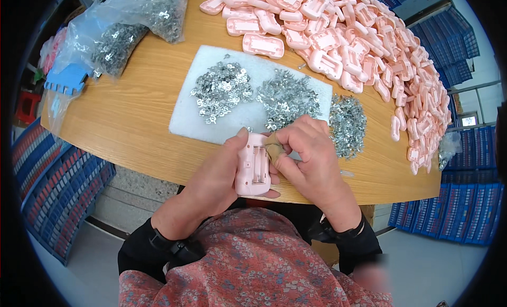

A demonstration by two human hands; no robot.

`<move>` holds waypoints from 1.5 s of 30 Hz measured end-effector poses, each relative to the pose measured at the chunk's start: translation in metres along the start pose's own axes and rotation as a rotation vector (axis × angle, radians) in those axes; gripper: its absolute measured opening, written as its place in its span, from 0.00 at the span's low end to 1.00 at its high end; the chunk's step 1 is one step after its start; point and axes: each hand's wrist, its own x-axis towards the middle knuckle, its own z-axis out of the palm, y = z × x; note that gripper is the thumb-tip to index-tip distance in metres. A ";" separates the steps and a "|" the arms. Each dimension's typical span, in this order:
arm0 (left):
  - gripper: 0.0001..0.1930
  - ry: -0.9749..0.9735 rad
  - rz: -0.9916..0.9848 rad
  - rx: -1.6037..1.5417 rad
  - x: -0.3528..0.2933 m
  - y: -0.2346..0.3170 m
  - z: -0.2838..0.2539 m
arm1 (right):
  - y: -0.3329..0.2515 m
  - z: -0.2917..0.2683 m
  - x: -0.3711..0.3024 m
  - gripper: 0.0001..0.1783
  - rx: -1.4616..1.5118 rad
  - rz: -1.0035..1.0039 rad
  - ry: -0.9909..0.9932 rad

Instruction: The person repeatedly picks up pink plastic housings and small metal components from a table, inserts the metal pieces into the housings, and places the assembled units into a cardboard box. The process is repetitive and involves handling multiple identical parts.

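My left hand [221, 162] is wrapped round a pink plastic housing [248, 172] with an open battery compartment facing up. The housing is held upright just over the table's near edge. My right hand [311, 156] is closed at the housing's upper right, its finger covered by a tan finger cot [274, 148]. Its fingertips press at the top end of the compartment; whatever small part they pinch, if any, is hidden. Beyond the hands, a white foam sheet [182, 114] carries two heaps of small metal battery contacts [222, 90].
Another heap of metal pieces [348, 125] lies right of the foam. A large pile of pink housings [327, 40] covers the table's far right. Plastic bags of metal parts [119, 43] and a blue plastic piece [66, 80] sit at the left. Blue trays [467, 212] are stacked around the table [132, 133].
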 end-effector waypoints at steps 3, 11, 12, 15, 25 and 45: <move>0.27 -0.005 0.013 0.021 0.003 -0.004 -0.003 | -0.008 0.000 0.001 0.12 -0.105 -0.037 0.025; 0.27 0.000 0.042 -0.006 0.002 0.004 0.003 | -0.012 0.004 -0.010 0.17 -0.132 -0.050 0.115; 0.27 0.002 0.028 -0.008 0.002 0.004 -0.001 | -0.014 0.002 -0.010 0.18 -0.142 -0.059 0.088; 0.28 0.034 0.044 -0.013 0.008 -0.001 -0.003 | -0.019 -0.004 -0.011 0.20 -0.134 -0.088 0.009; 0.31 -0.116 0.029 0.061 0.003 -0.003 -0.001 | -0.012 -0.004 -0.023 0.15 0.541 0.407 0.040; 0.19 0.064 0.610 1.431 0.001 -0.011 0.009 | -0.001 -0.003 -0.042 0.11 1.162 0.704 -0.049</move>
